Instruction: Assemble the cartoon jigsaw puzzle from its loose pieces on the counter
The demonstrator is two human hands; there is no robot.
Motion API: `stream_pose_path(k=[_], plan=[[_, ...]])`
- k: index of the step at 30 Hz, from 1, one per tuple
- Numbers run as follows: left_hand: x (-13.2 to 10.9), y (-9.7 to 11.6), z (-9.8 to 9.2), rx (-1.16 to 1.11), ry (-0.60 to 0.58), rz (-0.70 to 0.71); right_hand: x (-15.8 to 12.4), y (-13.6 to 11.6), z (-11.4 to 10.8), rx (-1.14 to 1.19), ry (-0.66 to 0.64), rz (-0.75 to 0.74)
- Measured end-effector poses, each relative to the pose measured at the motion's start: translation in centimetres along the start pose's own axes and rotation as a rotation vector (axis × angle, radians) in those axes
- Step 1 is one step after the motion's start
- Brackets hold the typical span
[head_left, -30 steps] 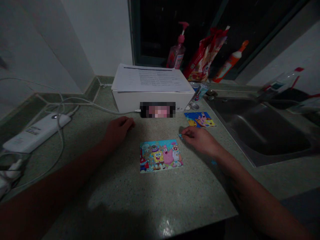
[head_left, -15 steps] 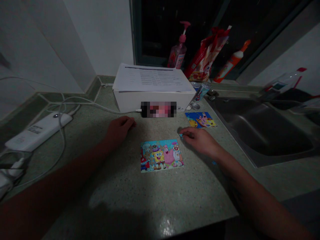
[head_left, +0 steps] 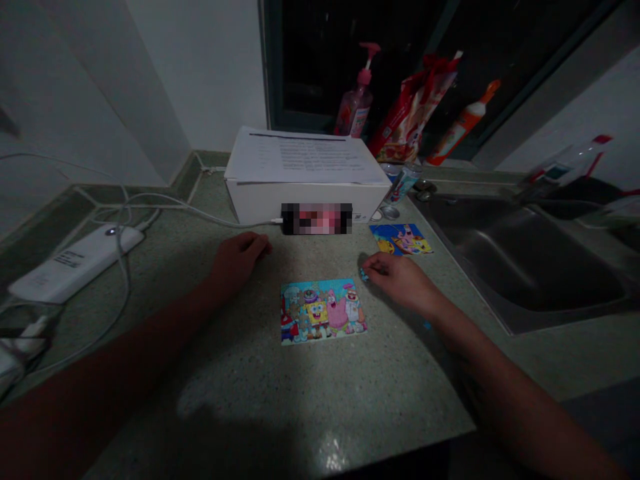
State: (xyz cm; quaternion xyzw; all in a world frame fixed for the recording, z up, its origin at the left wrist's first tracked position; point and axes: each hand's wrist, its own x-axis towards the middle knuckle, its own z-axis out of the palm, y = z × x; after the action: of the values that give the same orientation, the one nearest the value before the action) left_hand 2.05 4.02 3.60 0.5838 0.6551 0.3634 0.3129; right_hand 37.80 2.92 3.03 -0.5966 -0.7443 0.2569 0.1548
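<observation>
A small jigsaw puzzle with colourful cartoon figures lies flat on the counter between my hands. My right hand, just beyond its upper right corner, pinches a small light-blue puzzle piece between thumb and fingertips. Another small blue piece rests on the counter beside my right forearm. Up and left of the puzzle, my left hand rests on the counter with its fingers curled in and nothing showing in them. A blue cartoon picture card lies just behind my right hand.
Behind the puzzle stands a white box topped with a printed sheet; a cabled phone leans on its front. A power strip lies left, a steel sink right. A small tube-shaped can tilts beside the box.
My right hand has shifted very slightly, and the piece in its fingertips is turned a little and sits slightly lower. My left hand and the puzzle have stayed put.
</observation>
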Motion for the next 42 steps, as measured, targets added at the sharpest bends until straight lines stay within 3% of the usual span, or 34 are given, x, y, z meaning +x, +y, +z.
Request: stream_pose_path(k=[31, 42], plan=[[0.0, -0.1, 0.0, 0.023, -0.005, 0.018, -0.1, -0.4, -0.8, -0.074, 0.008, -0.017], [0.0, -0.1, -0.2, 0.039, -0.004, -0.001, -0.9, 2.9, -6.4, 0.047, 0.253, 0.134]])
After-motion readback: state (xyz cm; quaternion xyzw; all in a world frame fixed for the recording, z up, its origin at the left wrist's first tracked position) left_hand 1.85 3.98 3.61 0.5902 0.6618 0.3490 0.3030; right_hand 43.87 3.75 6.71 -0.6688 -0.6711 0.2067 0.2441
